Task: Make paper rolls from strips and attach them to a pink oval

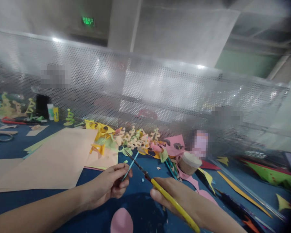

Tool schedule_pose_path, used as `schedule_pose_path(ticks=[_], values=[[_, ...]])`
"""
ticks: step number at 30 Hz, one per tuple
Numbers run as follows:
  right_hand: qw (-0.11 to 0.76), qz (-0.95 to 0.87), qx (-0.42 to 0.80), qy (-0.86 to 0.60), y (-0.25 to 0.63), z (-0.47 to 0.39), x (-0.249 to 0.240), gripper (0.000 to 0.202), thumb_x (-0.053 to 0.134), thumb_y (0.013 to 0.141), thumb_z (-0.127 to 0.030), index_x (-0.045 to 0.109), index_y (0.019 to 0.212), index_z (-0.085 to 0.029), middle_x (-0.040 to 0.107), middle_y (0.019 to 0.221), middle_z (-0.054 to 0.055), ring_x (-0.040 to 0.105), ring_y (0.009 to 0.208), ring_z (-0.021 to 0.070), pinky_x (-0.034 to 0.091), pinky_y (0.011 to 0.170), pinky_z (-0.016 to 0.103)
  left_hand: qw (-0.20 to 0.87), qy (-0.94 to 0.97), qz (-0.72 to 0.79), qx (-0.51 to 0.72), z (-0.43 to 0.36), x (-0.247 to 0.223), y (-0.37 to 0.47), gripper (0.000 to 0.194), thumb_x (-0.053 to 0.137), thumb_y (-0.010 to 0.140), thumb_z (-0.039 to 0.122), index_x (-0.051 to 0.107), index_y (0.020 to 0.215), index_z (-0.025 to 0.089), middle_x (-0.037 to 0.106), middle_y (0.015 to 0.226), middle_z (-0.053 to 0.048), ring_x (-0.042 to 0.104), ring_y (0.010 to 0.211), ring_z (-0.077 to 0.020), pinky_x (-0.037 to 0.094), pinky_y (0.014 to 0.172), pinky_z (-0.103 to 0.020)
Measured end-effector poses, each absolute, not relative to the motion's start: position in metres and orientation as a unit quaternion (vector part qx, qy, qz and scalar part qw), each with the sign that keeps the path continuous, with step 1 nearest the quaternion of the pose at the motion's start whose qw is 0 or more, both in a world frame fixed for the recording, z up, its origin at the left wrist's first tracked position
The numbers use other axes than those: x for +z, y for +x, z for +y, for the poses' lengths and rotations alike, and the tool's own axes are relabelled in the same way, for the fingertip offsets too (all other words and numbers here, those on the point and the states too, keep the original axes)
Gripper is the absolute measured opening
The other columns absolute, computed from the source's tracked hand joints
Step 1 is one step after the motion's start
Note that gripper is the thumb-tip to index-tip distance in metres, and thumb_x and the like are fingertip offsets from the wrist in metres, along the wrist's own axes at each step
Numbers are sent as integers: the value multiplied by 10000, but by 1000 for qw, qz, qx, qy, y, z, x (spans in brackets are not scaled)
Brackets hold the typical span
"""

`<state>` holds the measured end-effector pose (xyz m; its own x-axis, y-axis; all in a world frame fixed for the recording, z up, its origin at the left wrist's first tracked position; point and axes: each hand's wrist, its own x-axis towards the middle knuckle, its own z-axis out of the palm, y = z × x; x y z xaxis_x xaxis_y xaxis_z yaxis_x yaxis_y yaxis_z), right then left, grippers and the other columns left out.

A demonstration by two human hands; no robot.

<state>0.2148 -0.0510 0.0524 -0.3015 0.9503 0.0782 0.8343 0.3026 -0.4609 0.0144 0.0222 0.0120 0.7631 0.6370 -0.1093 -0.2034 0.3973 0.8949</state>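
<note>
Near the middle, my left hand [111, 183] is closed, pinching a thin light-blue paper strip [134, 162] that slants up and to the right. My right hand [172, 194] is wrapped round the yellow handle of a long dark-bladed cutting tool [176, 205], whose tip points up and left, just beside the strip. Whether the blades are apart is hard to tell. Below my hands lies a pink paper oval [122, 220] on the blue table [92, 220]. Behind them sits a heap of curled paper pieces [135, 138].
Large pale-peach sheets [63, 158] cover the left of the table. Metal scissors [1, 138] lie at the far left, glue sticks [50, 111] behind. To the right are a roll of tape [189, 162], pink scraps [176, 145] and a dark tool [237, 207]. A perforated metal screen [155, 84] stands behind.
</note>
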Motion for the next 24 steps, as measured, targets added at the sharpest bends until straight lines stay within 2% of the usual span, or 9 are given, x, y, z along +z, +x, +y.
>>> schedule_pose_path(ticks=[6, 24], values=[[183, -789, 182, -557, 218, -49, 51, 334, 448, 809, -480, 561, 667, -200, 550, 602, 9, 419, 480, 110, 262, 417, 237, 803, 491, 225, 252, 21, 12, 15, 230, 480, 811, 392, 489, 748, 171, 343, 481, 78, 164, 393, -46, 76, 435, -237], [102, -797, 163, -573, 217, -53, 57, 480, 297, 832, -577, 524, 722, -169, 539, 653, 23, 461, 543, 118, 335, 468, 237, 799, 497, 239, 240, 22, 14, 14, 247, 508, 783, 408, 458, 716, 176, 344, 465, 85, 162, 387, -38, 68, 440, -243]])
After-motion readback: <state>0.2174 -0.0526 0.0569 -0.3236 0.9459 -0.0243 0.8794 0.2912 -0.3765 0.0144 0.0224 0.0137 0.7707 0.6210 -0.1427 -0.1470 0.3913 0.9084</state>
